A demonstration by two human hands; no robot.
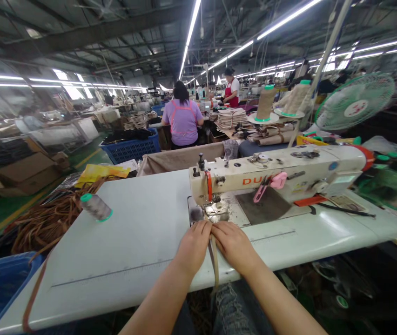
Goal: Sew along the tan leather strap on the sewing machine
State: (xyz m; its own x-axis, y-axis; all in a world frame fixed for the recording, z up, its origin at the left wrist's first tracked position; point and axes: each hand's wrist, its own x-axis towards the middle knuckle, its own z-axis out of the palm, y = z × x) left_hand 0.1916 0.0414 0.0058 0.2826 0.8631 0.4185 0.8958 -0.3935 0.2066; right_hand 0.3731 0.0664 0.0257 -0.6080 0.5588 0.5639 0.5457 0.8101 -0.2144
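Pale tabletop [138, 223] spreads out under my hands. The fingers of my left hand [194, 246] and right hand [232, 244] are bunched close together over a narrow tan strap [215, 263]; whether they pinch it or only press it, I cannot tell. It runs between my hands and over the front edge. Just beyond is the sewing machine [233, 172]; leftward, a thread spool [97, 207], then a heap of brown strips [51, 218].
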